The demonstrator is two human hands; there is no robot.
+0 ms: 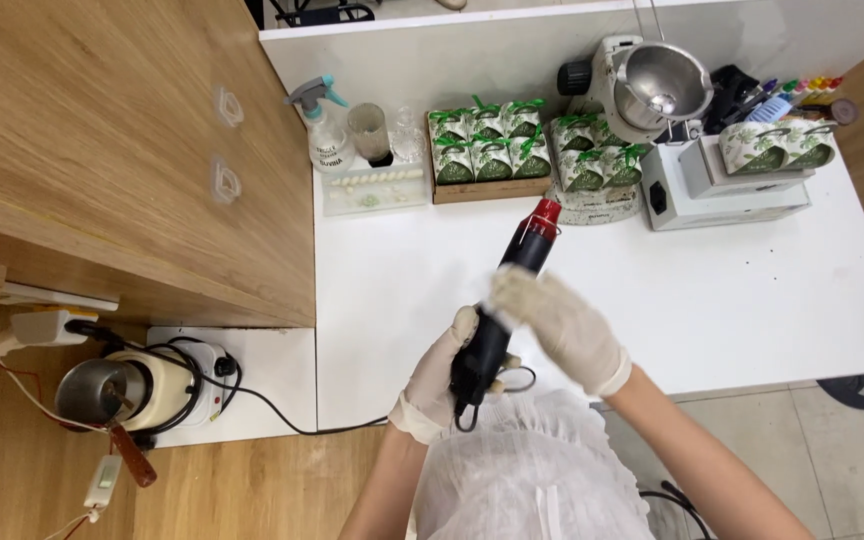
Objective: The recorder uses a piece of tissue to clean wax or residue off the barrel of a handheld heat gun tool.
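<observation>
the right hand point(564, 328) is motion-blurred; the heat gun point(508, 300) grip hides inside the left hand point(439, 378); both forearms leave the frame.

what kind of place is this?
Probably a small craft or gift-packing workshop: green-ribboned gift boxes in a tray, a spray bottle on the white table, and both gloved hands on a black heat gun.

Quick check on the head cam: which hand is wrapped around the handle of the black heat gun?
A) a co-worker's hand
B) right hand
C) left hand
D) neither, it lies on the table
C: the gloved left hand closes around the lower handle of the black heat gun, whose red nozzle points up and away over the white table; the gloved right hand is blurred and lies across the gun's middle.
</observation>
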